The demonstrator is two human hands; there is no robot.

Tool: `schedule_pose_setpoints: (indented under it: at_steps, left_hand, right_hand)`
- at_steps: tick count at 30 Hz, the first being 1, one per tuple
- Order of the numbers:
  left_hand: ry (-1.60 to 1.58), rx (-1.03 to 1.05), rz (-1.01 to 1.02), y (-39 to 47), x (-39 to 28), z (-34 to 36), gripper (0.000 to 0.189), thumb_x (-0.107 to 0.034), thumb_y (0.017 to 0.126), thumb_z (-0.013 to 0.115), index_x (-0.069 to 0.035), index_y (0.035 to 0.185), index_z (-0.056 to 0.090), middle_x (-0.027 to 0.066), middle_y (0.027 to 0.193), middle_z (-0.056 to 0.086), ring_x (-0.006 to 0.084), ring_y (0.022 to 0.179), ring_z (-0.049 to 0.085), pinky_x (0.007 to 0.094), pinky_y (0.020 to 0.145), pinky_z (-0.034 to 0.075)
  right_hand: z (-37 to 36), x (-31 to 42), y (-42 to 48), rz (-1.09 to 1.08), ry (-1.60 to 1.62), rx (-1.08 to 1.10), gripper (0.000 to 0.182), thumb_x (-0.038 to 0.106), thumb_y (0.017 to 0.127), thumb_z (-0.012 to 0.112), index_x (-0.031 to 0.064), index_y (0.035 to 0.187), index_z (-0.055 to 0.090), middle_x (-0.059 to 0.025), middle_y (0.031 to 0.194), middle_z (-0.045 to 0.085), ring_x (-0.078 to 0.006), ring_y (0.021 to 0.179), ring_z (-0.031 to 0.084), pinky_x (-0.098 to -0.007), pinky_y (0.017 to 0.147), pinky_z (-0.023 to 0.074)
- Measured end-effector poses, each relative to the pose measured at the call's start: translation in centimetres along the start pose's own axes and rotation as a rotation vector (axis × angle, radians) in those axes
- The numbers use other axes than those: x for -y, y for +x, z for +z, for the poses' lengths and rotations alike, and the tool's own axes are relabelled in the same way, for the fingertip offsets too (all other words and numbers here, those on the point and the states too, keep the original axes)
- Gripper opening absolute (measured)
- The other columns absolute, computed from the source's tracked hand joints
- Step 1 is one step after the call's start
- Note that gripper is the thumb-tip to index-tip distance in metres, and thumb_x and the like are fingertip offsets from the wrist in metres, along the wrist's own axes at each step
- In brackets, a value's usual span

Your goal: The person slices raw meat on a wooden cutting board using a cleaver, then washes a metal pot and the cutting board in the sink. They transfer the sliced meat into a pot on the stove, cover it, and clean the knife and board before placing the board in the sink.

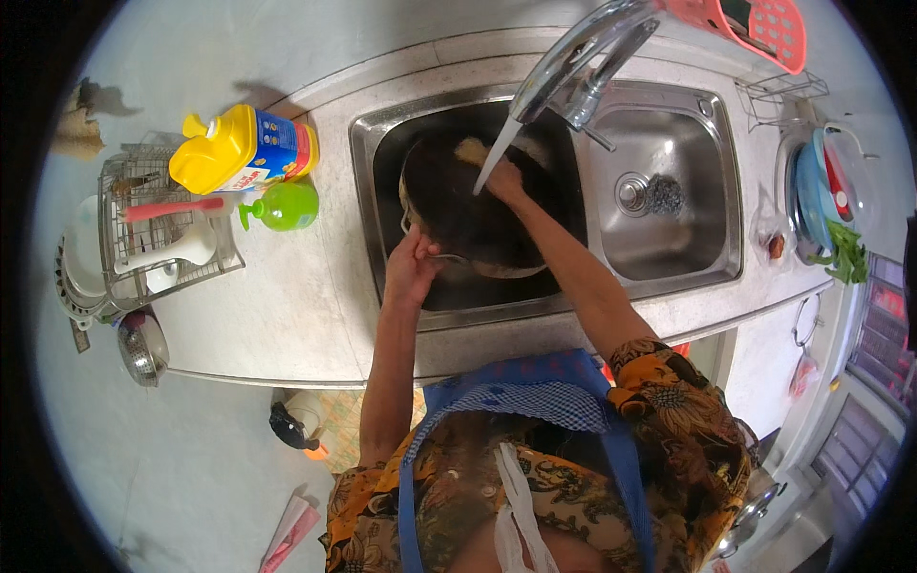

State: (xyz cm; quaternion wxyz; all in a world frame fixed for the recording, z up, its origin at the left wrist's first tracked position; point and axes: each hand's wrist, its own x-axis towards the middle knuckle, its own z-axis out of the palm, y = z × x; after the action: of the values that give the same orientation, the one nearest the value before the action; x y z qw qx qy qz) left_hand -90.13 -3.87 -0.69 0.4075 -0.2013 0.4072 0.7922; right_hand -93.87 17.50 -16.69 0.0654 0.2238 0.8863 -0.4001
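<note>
In the left basin of a steel double sink [469,320] lies a large dark round pan [458,208]. My left hand [415,265] grips its looped metal handle [453,258] at the lower left. Over the dark surface, my right hand [506,180] is closed around a yellowish-brown scrubber [471,151]; its exact kind cannot be told. Water [496,157] runs from the chrome faucet [531,104] and falls beside the scrubber and my right fingers. Dark water or residue covers the basin floor around the pan.
A steel-wool scrubber [665,195] sits by the drain of the right basin [645,251]. Left on the counter [286,322] are a yellow detergent jug [215,157], a green pump bottle [289,206] and a wire dish rack [236,265]. A blue basin [813,193] and leafy greens [844,252] are at right.
</note>
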Motion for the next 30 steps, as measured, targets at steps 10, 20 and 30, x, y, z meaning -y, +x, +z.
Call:
schedule_pose_setpoints:
  at_steps: [10,20,30]
  left_hand:
    - [0.015,-0.049,0.007,0.3,-0.3,0.4,0.021,-0.028,0.093,0.038,-0.015,0.083,0.050,-0.0080,0.054,0.040,0.0062,0.059,0.047,0.0371,0.070,0.045]
    - [-0.075,-0.077,0.008,-0.9,1.3,-0.3,0.022,-0.028,0.093,0.038,-0.013,0.090,0.053,-0.0050,0.062,0.049,0.0076,0.061,0.047,0.0362,0.072,0.042]
    - [-0.100,-0.129,0.067,-1.9,1.4,-0.8,0.023,-0.032,0.092,0.041,-0.013,0.092,0.054,-0.0050,0.058,0.047,0.0065,0.061,0.047,0.0395,0.081,0.037]
  right_hand:
    - [-8.4,0.3,-19.8,-0.310,0.101,0.027,0.031,0.015,0.088,0.040,0.0043,0.117,0.047,-0.0114,0.125,0.046,-0.0294,0.112,0.045,-0.0355,0.095,0.0351]
    - [-4.9,3.6,-17.9,-0.561,0.003,-0.032,0.037,0.015,0.088,0.040,0.0059,0.124,0.040,-0.0170,0.123,0.043,-0.0276,0.116,0.040,-0.0429,0.098,0.0290]
    - [-3.0,-5.6,-13.5,-0.398,-0.303,-0.535,0.041,0.011,0.087,0.037,0.0004,0.127,0.035,-0.0174,0.127,0.039,-0.0321,0.116,0.038,-0.0424,0.096,0.0296]
